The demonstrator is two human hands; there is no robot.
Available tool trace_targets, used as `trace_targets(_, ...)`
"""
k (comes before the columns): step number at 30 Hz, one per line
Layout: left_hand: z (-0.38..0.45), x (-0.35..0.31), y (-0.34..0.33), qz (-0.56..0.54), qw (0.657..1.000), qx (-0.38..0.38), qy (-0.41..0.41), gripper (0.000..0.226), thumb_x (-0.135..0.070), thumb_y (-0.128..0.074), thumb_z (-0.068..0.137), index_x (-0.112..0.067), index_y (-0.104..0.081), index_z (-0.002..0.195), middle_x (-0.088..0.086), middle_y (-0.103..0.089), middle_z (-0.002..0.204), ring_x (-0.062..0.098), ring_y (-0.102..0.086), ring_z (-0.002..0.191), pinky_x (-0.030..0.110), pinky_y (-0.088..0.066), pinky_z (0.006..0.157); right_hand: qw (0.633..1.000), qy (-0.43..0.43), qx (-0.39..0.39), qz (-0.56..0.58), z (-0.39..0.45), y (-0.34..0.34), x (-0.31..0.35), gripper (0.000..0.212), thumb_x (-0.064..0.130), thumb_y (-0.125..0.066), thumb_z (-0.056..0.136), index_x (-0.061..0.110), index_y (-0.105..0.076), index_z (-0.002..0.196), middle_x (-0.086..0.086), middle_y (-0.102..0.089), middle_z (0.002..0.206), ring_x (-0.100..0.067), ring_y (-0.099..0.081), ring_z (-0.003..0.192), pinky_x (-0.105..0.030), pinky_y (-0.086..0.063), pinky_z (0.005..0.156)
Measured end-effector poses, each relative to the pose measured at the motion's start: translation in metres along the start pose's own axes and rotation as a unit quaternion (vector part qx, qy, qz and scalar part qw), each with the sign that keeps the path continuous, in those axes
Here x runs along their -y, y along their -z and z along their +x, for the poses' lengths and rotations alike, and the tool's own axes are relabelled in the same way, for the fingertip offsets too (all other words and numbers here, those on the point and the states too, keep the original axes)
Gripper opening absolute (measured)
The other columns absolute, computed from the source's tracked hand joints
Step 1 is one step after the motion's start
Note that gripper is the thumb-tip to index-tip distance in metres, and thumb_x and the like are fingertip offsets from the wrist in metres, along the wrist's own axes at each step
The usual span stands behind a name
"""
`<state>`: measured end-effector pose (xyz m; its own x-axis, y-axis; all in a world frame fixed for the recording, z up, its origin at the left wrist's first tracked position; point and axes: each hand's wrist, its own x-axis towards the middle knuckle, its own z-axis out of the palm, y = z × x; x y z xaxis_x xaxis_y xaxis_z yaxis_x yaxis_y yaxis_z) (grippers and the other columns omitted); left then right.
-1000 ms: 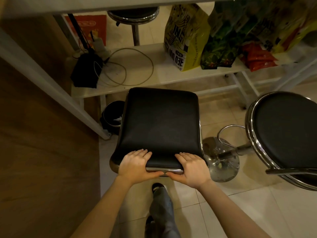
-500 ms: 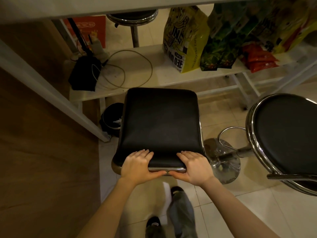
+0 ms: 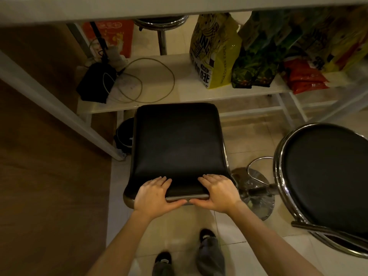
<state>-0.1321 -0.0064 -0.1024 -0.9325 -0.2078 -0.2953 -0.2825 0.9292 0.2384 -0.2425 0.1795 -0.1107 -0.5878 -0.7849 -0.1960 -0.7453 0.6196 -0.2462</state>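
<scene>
A square black padded stool seat (image 3: 178,144) with a chrome rim stands in front of me, its far edge at the low white shelf. My left hand (image 3: 153,194) grips the seat's near edge left of centre, fingers flat on the cushion and thumb along the chrome rim. To the right of it, my right hand (image 3: 218,193) holds the same edge the same way. The two thumbs nearly meet at the rim's middle. The stool's post and base are hidden under the seat.
A round black stool with a chrome ring (image 3: 326,180) stands close on the right, its chrome base (image 3: 256,188) on the tile floor. The white shelf (image 3: 185,92) holds a cable, a black pouch (image 3: 95,82) and several snack bags (image 3: 217,50). A wooden panel (image 3: 49,176) fills the left. A dark bin (image 3: 124,134) sits beneath the shelf.
My feet have stepped, and both shoes now show below the seat. Both hands keep the same hold on the seat's near edge.
</scene>
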Motion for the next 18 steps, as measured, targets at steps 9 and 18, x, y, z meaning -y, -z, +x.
trace_targets(9, 0.009, -0.030, -0.008, -0.017, 0.998, -0.019, 0.053, 0.105, -0.089, -0.008, 0.067, -0.015, -0.067, 0.111, 0.006, -0.070, 0.111, 0.020, -0.065, 0.105, 0.036, -0.051, 0.087, 0.999, 0.042, 0.034, -0.001, 0.004, 0.011, -0.036, 0.091, 0.080, -0.013, 0.079, 0.014, -0.070, 0.105, -0.005, -0.074, 0.100, -0.020, -0.070, 0.093, -0.034, -0.054, 0.082)
trace_targets(18, 0.007, -0.040, -0.009, -0.018, 0.997, -0.024, 0.066, 0.109, -0.090, -0.006, 0.064, -0.014, -0.063, 0.117, 0.007, -0.067, 0.117, 0.021, -0.061, 0.111, 0.037, -0.048, 0.093, 0.998, 0.055, 0.033, 0.008, 0.004, 0.019, -0.040, 0.110, 0.087, 0.001, 0.068, 0.014, -0.060, 0.123, -0.006, -0.066, 0.121, -0.023, -0.059, 0.114, -0.035, -0.043, 0.097)
